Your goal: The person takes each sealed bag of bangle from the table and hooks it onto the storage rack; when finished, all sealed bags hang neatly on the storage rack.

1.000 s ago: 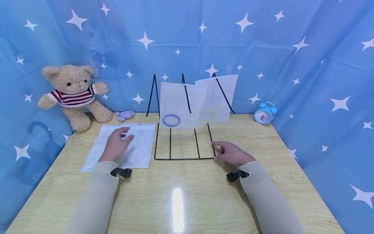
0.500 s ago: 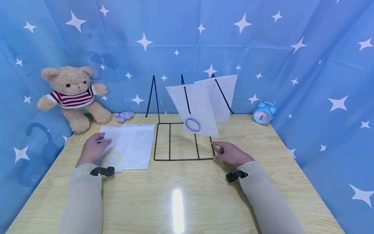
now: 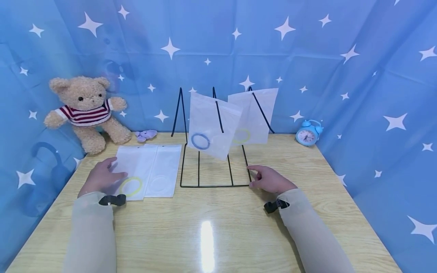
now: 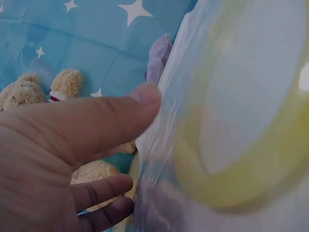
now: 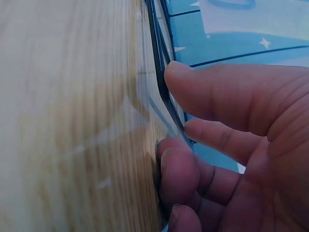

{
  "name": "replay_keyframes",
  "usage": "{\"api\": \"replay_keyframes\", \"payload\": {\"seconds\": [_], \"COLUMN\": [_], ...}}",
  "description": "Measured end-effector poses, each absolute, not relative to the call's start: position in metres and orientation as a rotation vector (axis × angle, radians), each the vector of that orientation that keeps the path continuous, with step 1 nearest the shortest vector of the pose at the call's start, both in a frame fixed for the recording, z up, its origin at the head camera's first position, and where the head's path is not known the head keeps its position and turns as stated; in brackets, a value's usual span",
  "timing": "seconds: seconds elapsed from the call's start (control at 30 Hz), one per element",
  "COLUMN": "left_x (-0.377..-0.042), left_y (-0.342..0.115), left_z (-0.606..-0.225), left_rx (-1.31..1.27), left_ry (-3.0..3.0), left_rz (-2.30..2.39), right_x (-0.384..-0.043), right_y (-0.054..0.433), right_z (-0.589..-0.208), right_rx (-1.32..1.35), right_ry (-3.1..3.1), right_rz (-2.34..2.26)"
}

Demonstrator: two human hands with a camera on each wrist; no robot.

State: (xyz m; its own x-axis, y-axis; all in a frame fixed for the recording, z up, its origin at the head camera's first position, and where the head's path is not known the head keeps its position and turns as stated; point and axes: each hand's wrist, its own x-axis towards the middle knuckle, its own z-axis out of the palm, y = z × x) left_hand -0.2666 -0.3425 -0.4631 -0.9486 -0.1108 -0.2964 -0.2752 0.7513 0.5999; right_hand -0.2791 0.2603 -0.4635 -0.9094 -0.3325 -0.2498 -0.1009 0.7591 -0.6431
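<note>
In the head view my left hand (image 3: 100, 177) is at the left edge of a flat clear bag with a yellow ring (image 3: 131, 186). Its thumb (image 4: 118, 113) and fingers are apart beside that bag in the left wrist view. A second bag with a whitish ring (image 3: 158, 184) lies to its right. My right hand (image 3: 273, 179) holds the front right corner of a black wire rack (image 3: 215, 185) with thumb and index finger, the other fingers curled. From the rack's middle hook hangs a bag with a blue ring (image 3: 200, 141), turned at an angle. A bag with a yellow-green ring (image 3: 242, 135) hangs on the right hook.
The left hook (image 3: 177, 110) of the rack bears no bag. A teddy bear (image 3: 85, 110) sits at the back left, with a small purple toy (image 3: 146, 135) beside it. A blue alarm clock (image 3: 308, 132) stands at the back right. A star-patterned curtain (image 3: 205, 38) encloses the table.
My left hand has moved left and down, from above the bags to their left edge. The blue-ring bag has swung right and back on its hook. My right hand has stayed put.
</note>
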Motion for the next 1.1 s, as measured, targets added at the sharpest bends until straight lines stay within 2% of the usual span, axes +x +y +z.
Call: {"api": "replay_keyframes", "payload": {"seconds": [0.2, 0.43, 1.1], "left_x": [-0.266, -0.267, -0.261], "left_y": [-0.339, -0.337, -0.322], "left_z": [-0.459, -0.46, -0.449], "left_rx": [-0.218, -0.252, -0.343], "left_ry": [2.745, 2.751, 2.69], "left_rz": [0.802, 0.738, 0.83], "right_x": [-0.28, -0.28, -0.277], "right_y": [0.259, 0.258, 0.258], "right_z": [-0.464, -0.464, -0.462], "right_rx": [-0.333, -0.323, -0.336], "right_ry": [2.608, 2.62, 2.62], "right_rz": [-0.908, -0.884, -0.907]}}
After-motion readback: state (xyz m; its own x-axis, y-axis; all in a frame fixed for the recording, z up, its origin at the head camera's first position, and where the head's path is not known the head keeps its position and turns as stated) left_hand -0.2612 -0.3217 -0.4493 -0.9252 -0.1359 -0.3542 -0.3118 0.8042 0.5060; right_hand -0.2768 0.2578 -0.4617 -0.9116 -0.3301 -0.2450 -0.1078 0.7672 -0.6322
